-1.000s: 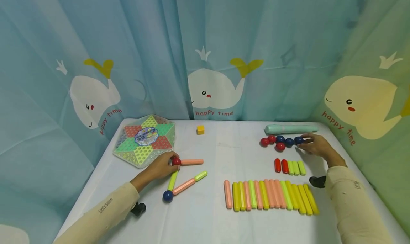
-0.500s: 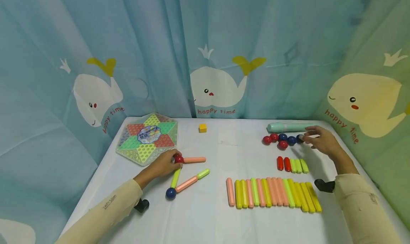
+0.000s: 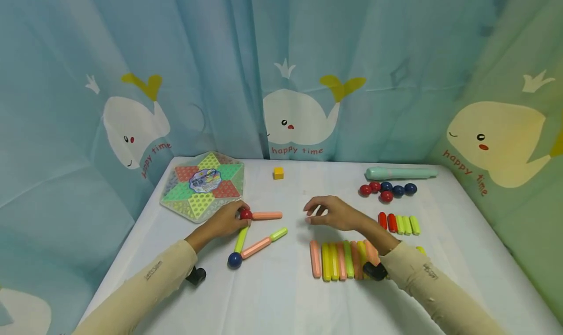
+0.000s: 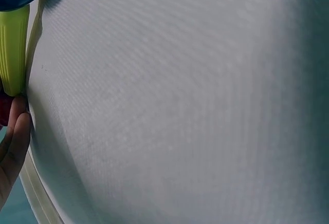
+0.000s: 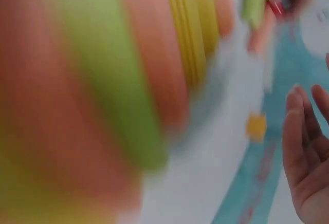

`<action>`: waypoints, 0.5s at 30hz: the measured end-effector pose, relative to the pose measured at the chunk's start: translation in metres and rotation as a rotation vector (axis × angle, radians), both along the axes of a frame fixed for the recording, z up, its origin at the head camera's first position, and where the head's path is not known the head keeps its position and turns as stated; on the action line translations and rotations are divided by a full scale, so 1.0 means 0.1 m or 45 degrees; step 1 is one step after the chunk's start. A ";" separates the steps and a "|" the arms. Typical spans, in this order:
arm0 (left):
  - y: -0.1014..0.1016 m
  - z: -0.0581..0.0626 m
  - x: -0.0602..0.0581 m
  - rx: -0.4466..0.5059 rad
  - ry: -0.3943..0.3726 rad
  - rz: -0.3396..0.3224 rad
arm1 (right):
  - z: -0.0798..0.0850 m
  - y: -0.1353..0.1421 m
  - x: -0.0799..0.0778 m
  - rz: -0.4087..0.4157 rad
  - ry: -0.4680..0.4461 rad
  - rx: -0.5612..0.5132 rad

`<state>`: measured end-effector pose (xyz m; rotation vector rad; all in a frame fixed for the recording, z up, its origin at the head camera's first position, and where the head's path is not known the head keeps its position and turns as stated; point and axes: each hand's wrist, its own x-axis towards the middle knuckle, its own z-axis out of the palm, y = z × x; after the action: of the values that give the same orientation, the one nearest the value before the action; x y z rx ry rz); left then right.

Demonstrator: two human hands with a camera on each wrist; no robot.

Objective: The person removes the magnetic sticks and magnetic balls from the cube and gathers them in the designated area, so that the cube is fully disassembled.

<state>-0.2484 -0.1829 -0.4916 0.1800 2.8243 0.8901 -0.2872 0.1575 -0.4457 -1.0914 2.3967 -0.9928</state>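
Observation:
My left hand point(image 3: 223, 221) grips a red ball point(image 3: 246, 214) between thumb and fingers. A pink stick point(image 3: 268, 215) extends right from that ball, and a yellow-green stick point(image 3: 240, 240) runs down to a blue ball point(image 3: 235, 261). From the blue ball a second pink stick point(image 3: 256, 248) leads up to a short green stick point(image 3: 278, 234). My right hand point(image 3: 335, 213) hovers over the middle of the table, right of these joined pieces, fingers loosely bent. Nothing shows in its grasp; in the right wrist view its fingers point(image 5: 294, 131) stand apart from the thumb.
A row of long sticks point(image 3: 326, 261) lies under my right forearm, partly hidden. Short red and green sticks point(image 3: 392, 222), loose red and blue balls point(image 3: 386, 197) and a mint-green tube point(image 3: 401, 173) are at right. A yellow cube point(image 3: 278, 173) and a star-patterned board point(image 3: 202, 186) sit at the back.
My right hand has left the blue balls at the right and swung left to mid-table without a visible object. My left hand stays on the red ball.

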 end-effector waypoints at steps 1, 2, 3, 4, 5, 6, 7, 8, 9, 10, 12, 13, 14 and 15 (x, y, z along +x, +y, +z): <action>0.00 0.00 -0.01 -0.002 -0.003 -0.003 | -0.04 -0.12 0.02 0.029 0.004 0.022; 0.00 -0.01 -0.02 -0.002 -0.003 -0.006 | -0.08 -0.23 0.05 0.054 0.004 0.044; 0.01 -0.01 -0.02 -0.001 -0.001 -0.011 | -0.13 -0.32 0.07 0.076 0.019 0.067; 0.01 -0.02 -0.02 0.000 -0.001 -0.013 | -0.17 -0.41 0.09 0.095 0.021 0.086; 0.01 -0.02 -0.02 0.004 -0.001 -0.014 | -0.21 -0.48 0.12 0.106 0.019 0.105; 0.01 -0.02 -0.01 0.007 0.000 -0.016 | -0.24 -0.55 0.14 0.110 0.022 0.121; 0.01 -0.02 -0.01 0.008 0.005 -0.020 | -0.27 -0.61 0.15 0.115 0.024 0.132; 0.00 -0.02 -0.01 0.008 0.009 -0.023 | -0.29 -0.66 0.16 0.118 0.035 0.149; 0.00 -0.02 -0.01 0.007 0.013 -0.025 | -0.32 -0.71 0.17 0.119 0.048 0.166; 0.00 -0.02 -0.01 0.005 0.012 -0.024 | -0.33 -0.75 0.18 0.120 0.043 0.183; -0.01 -0.02 -0.01 0.007 0.013 -0.024 | -0.34 -0.82 0.18 0.128 0.053 0.212; -0.02 -0.02 -0.01 0.007 0.013 -0.024 | -0.34 -0.85 0.18 0.139 0.064 0.220; -0.02 -0.01 -0.02 0.007 0.015 -0.025 | -0.34 -0.88 0.19 0.151 0.068 0.225; -0.03 -0.01 -0.02 0.006 0.011 -0.022 | -0.33 -0.91 0.19 0.163 0.067 0.223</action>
<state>-0.2500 -0.1855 -0.4928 0.2091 2.8242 0.8948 -0.2679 0.0664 -0.4792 -1.2017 2.3683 -0.7057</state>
